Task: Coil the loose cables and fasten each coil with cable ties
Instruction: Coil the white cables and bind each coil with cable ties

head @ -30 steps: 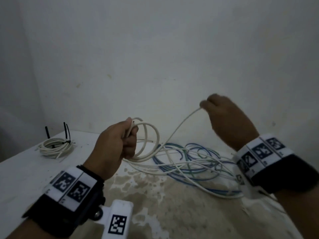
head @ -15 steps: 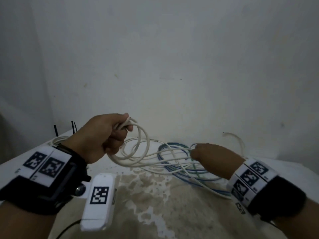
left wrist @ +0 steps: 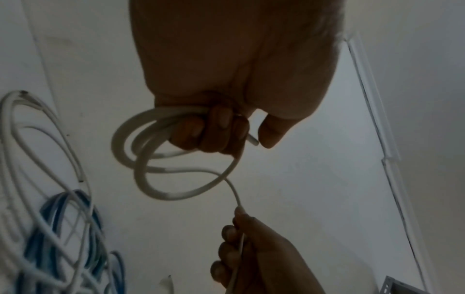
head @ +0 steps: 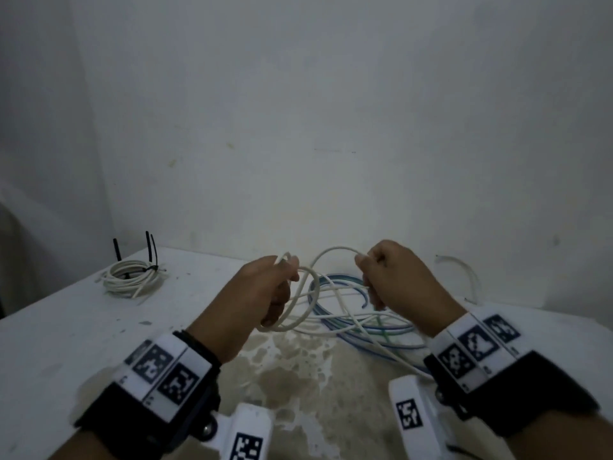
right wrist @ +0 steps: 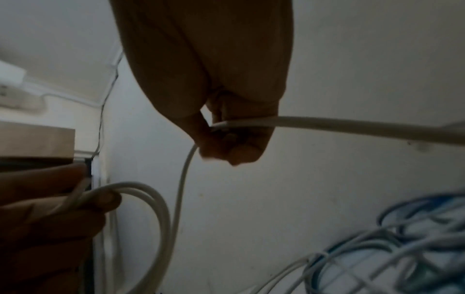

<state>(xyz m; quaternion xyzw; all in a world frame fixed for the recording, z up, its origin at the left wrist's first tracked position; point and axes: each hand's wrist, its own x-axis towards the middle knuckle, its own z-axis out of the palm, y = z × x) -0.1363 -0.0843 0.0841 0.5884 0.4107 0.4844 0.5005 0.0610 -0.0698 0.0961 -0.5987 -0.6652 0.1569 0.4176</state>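
While one white coil (head: pixel 132 277) is already lying bundled at the left of the head view, with black cable ties (head: pixel 151 249) sticking up from it, the second coil is only being started. The left hand (head: pixel 255 297) is gripping a few loops of the white cable (head: pixel 335 251) at the centre of the frame, fingers curled round them with the cut end poking out beside the thumb. The right hand (head: pixel 398 283) is pinching the same cable just to the right, feeding what looks like the next loop across. Most of this cable is trailing down into the loose tangle (head: pixel 358 322) on the table (head: pixel 66 327) below and between the hands, where blue cables (head: pixel 335 280) are lying mixed with white. Judging from this, one coil is finished, one is being wound, and the blue ones, plus every remaining tie, are waiting.
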